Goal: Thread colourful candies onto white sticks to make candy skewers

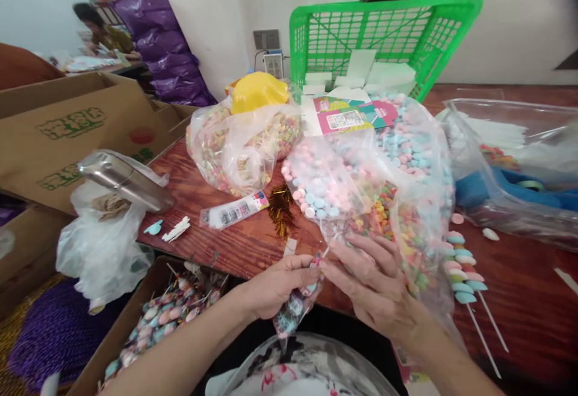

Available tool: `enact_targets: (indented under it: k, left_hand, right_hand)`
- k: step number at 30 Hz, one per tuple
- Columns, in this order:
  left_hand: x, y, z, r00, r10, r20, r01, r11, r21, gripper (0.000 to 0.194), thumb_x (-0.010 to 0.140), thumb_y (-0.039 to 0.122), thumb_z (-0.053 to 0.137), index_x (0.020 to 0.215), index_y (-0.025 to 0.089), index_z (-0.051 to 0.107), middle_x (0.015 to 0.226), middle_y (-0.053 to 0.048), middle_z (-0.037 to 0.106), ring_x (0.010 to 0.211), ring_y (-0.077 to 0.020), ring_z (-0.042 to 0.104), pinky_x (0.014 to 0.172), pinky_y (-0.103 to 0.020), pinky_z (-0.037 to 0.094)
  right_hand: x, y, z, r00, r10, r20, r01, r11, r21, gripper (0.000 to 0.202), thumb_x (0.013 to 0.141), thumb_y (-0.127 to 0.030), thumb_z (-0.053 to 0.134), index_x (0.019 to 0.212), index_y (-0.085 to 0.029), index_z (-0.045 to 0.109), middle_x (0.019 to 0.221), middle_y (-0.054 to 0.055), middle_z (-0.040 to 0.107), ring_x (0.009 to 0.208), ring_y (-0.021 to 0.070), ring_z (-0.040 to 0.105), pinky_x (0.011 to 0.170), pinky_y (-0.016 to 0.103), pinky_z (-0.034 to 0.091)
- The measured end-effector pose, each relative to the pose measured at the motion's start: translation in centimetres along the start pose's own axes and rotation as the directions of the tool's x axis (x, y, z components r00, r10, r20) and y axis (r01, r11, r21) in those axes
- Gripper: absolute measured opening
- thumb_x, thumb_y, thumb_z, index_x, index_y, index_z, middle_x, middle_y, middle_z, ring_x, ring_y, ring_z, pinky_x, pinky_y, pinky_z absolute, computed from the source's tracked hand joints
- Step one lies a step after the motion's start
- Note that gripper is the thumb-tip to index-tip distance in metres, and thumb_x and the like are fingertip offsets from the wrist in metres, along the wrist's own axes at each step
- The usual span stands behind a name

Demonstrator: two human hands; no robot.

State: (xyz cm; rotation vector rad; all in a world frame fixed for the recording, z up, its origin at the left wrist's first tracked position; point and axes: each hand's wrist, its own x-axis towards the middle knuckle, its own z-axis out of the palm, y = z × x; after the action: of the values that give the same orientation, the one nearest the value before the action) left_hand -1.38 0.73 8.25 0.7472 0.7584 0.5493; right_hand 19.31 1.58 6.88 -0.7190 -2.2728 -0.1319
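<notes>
Near the table's front edge, my left hand (289, 281) is closed round a small clear packet of candy (291, 318), its narrow end hanging down. A white stick pokes out of the packet's gathered top. My right hand (372, 278) is at that top, thumb and forefinger closed by the stick, the other fingers spread over it. Whether it grips the stick or the wrap is hard to tell. Behind the hands lie bags of pink and blue candies (323, 173), a bundle of gold twist ties (280, 209) and a white-wrapped tube (235, 210).
Two candy skewers (464, 275) lie at the right beside a clear plastic bin (510, 209). A green basket (383, 23) stands at the back. A box of candy sticks (108, 339) is below left, near a steel flask (126, 182). A person sits far left.
</notes>
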Motion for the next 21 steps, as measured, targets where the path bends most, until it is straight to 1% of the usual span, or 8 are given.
enact_targets:
  k: [3, 7, 9, 11, 13, 14, 17, 21]
  left_hand:
    - [-0.2, 0.2, -0.3, 0.984, -0.102, 0.145, 0.092, 0.993, 0.076, 0.05, 0.065, 0.06, 0.075, 0.068, 0.016, 0.05, 0.057, 0.004, 0.047, 0.047, -0.007, 0.041, 0.049, -0.023, 0.032]
    - [-0.5, 0.4, -0.7, 0.969, -0.132, 0.207, 0.034, 0.908, 0.417, 0.049, 0.079, 0.064, 0.057, 0.069, 0.017, 0.048, 0.062, 0.003, 0.046, 0.054, -0.0091, 0.041, 0.053, -0.023, 0.034]
    - [-0.8, 0.2, -0.6, 0.987, -0.041, 0.156, -0.087, 0.679, 0.729, 0.038, 0.091, 0.051, 0.046, 0.074, 0.017, 0.05, 0.07, 0.0, 0.05, 0.064, -0.0131, 0.047, 0.063, -0.026, 0.041]
    - [-1.1, -0.3, -0.3, 0.989, 0.104, 0.104, -0.129, 0.26, 0.957, 0.024, 0.095, 0.031, 0.04, 0.083, 0.016, 0.054, 0.083, -0.005, 0.056, 0.079, -0.018, 0.053, 0.077, -0.032, 0.045]
    - [-1.4, -0.9, -0.1, 0.975, 0.195, 0.104, -0.089, -0.085, 0.992, 0.018, 0.093, 0.019, 0.039, 0.09, 0.015, 0.057, 0.093, -0.009, 0.058, 0.09, -0.0218, 0.054, 0.086, -0.038, 0.045]
    - [-1.5, -1.1, -0.1, 0.971, 0.212, 0.113, -0.079, -0.163, 0.983, 0.019, 0.092, 0.016, 0.039, 0.092, 0.015, 0.057, 0.095, -0.01, 0.059, 0.091, -0.0226, 0.055, 0.087, -0.039, 0.045]
    - [-1.4, -1.2, -0.7, 0.966, 0.236, 0.104, -0.103, -0.018, 0.995, 0.02, 0.091, 0.017, 0.039, 0.082, 0.015, 0.057, 0.083, -0.006, 0.059, 0.079, -0.0184, 0.054, 0.079, -0.032, 0.046]
    - [-1.0, -0.4, -1.6, 0.995, 0.099, -0.007, -0.064, 0.693, 0.718, 0.03, 0.09, 0.031, 0.042, 0.065, 0.016, 0.051, 0.059, 0.002, 0.049, 0.055, -0.0101, 0.045, 0.056, -0.022, 0.039]
  right_hand:
    - [-0.1, 0.8, -1.0, 0.959, -0.158, 0.235, 0.17, 0.985, -0.031, 0.041, 0.094, -0.008, 0.043, 0.127, -0.028, 0.057, 0.125, 0.001, 0.067, 0.129, 0.0242, 0.046, 0.108, 0.054, 0.02]
    - [0.3, 0.3, -0.7, 0.923, -0.189, 0.335, 0.187, 0.982, 0.04, 0.027, 0.093, -0.007, 0.044, 0.104, -0.023, 0.063, 0.094, 0.002, 0.073, 0.109, 0.0218, 0.056, 0.102, 0.051, 0.025]
    - [0.2, -0.2, 0.1, 0.904, -0.11, 0.414, 0.1, 0.994, 0.046, 0.023, 0.088, -0.004, 0.046, 0.086, -0.021, 0.062, 0.077, 0.001, 0.069, 0.092, 0.0207, 0.058, 0.092, 0.048, 0.031]
    - [0.1, -0.7, 1.1, 0.872, 0.015, 0.49, -0.048, 0.997, 0.056, 0.021, 0.08, -0.002, 0.049, 0.073, -0.02, 0.058, 0.069, 0.001, 0.065, 0.08, 0.0193, 0.056, 0.082, 0.042, 0.033]
    - [0.0, -0.9, 1.8, 0.822, 0.121, 0.557, -0.213, 0.972, 0.103, 0.02, 0.079, -0.003, 0.052, 0.068, -0.019, 0.056, 0.069, 0.001, 0.064, 0.075, 0.0173, 0.054, 0.072, 0.036, 0.033]
    - [0.0, -1.0, 2.0, 0.796, 0.154, 0.585, -0.28, 0.951, 0.129, 0.021, 0.08, -0.004, 0.052, 0.068, -0.02, 0.057, 0.07, 0.0, 0.065, 0.074, 0.0163, 0.054, 0.069, 0.034, 0.033]
    - [0.4, -1.6, 1.6, 0.802, 0.209, 0.559, -0.32, 0.941, 0.107, 0.022, 0.087, -0.006, 0.049, 0.076, -0.02, 0.063, 0.079, 0.002, 0.068, 0.08, 0.0173, 0.057, 0.072, 0.034, 0.034]
    - [0.6, -2.4, 0.0, 0.938, 0.06, 0.341, -0.051, 0.998, -0.035, 0.033, 0.09, -0.01, 0.047, 0.117, -0.022, 0.062, 0.118, 0.008, 0.068, 0.114, 0.0289, 0.053, 0.094, 0.053, 0.026]
